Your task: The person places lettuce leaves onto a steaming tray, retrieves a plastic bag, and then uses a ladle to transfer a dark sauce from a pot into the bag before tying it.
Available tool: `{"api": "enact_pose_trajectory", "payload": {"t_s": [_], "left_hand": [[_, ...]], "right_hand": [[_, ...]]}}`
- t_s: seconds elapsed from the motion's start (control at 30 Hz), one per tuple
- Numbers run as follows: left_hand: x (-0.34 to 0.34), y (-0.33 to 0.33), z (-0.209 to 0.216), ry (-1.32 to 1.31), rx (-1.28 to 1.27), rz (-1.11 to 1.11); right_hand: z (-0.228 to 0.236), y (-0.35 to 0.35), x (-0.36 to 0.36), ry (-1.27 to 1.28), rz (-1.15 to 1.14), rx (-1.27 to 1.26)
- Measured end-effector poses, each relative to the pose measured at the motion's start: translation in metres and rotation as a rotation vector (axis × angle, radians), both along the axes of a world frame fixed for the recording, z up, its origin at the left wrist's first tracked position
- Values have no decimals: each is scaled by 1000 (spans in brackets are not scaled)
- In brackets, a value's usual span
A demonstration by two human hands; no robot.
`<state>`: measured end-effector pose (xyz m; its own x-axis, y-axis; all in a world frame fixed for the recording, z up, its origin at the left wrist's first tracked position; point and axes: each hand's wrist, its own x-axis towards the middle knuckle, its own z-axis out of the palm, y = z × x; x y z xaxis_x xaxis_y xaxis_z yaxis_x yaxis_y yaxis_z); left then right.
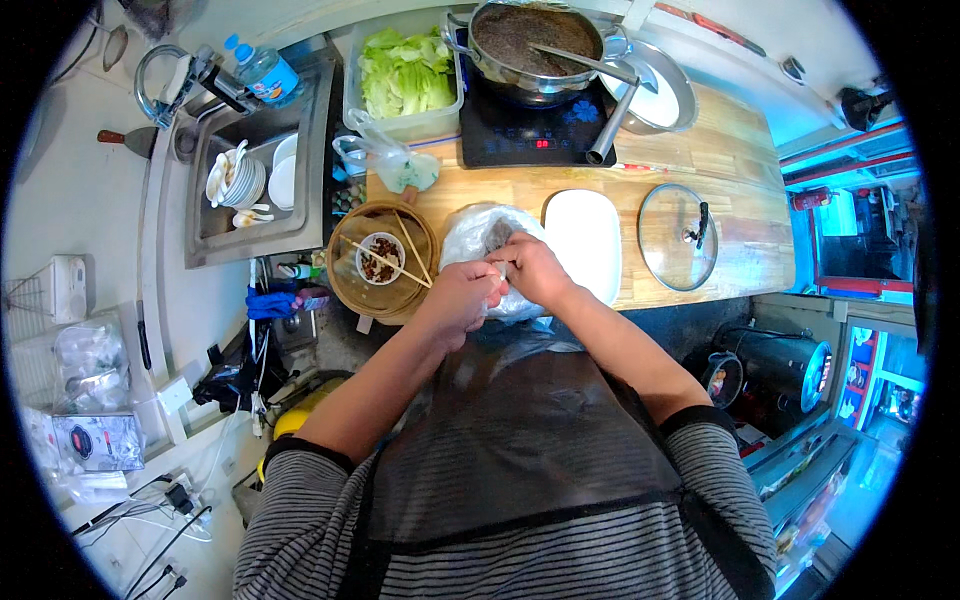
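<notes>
At counter's front edge, left hand (pixel 458 298) and right hand (pixel 530 268), each grip pinching plastic bag (pixel 470 235), white tray (pixel 585 240) just beside.

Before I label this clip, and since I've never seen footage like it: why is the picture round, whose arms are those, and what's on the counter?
The picture comes from a wide fisheye camera worn on a person's head, looking down, so it is round and straight edges bend. The two forearms rising from the bottom are that person's own. The left hand and right hand meet over a clear plastic bag on the wooden counter; both seem to pinch something small, too hidden to name. Left of the bag stands a bamboo steamer with a small bowl and chopsticks. Right of it lie a white plate and a glass lid. Further back are a tub of lettuce and a pan on a cooktop.
</notes>
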<state>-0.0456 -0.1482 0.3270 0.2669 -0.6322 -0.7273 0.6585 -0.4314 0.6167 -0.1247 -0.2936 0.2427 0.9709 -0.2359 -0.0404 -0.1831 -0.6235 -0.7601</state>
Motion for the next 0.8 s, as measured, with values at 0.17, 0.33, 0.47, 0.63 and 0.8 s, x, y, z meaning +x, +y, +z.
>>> {"api": "enact_pose_trajectory", "payload": {"t_s": [0.17,0.33,0.47,0.63,0.8], "left_hand": [[7,8,2,68,-100,82],[27,15,-1,183,-168,110],[26,13,-2,243,-190,122],[30,19,-9,344,-210,173],[27,26,5,158,-173,168]], "right_hand": [[10,4,-2,28,-5,-9],[35,6,-4,77,-93,48],[28,9,-1,-108,-16,-2],[25,12,2,-108,-38,36],[29,11,5,-50,-48,45]]}}
